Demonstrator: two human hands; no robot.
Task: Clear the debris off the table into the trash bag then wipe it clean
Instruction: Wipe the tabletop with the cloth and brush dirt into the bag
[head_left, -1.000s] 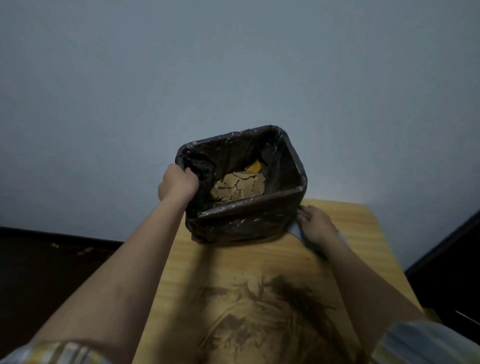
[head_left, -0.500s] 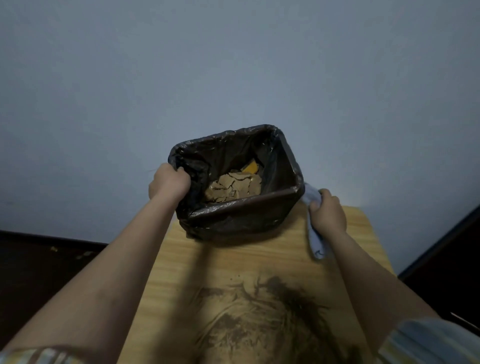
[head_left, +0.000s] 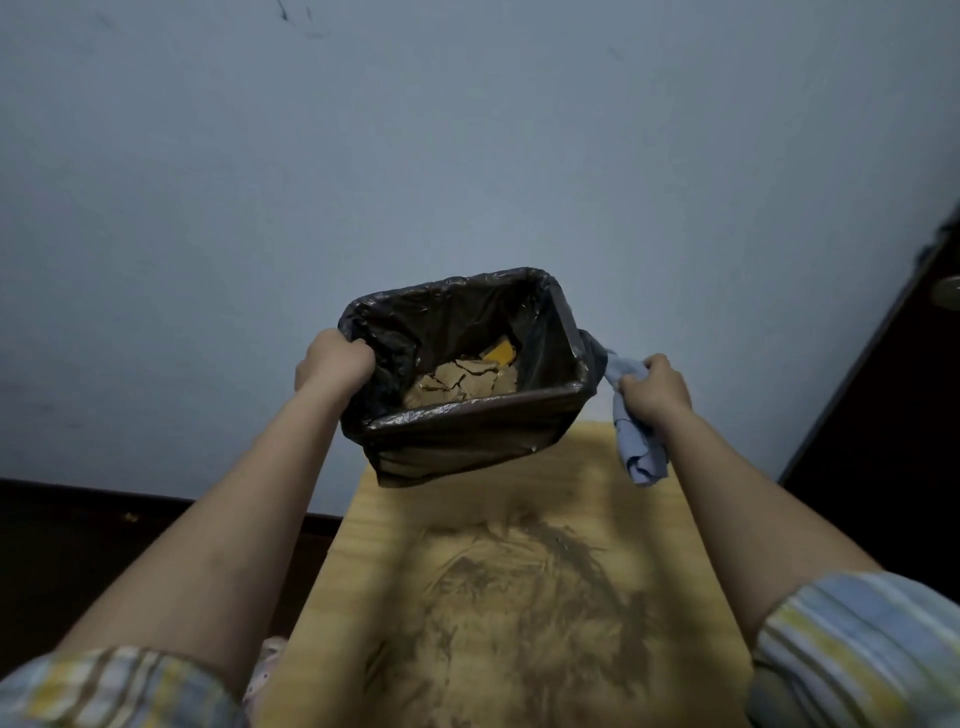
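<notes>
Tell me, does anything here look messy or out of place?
Yes: brown dirt smears streak the wooden table, not yet wiped. The lined bin hangs above the table in the left hand; the right hand grips a blue cloth.

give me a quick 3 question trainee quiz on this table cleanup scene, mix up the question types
1. True or false: the black plastic trash bag lining the bin rests flat on the wooden table.
2. Which hand grips the crumpled light blue cloth?
A. left hand
B. right hand
C. neither
3. Fill in: the tabletop shows smeared brown ____ waiting to be wiped.

Key:
1. False: it is held up above the table's far end, the left hand gripping its rim.
2. B
3. dirt
</notes>
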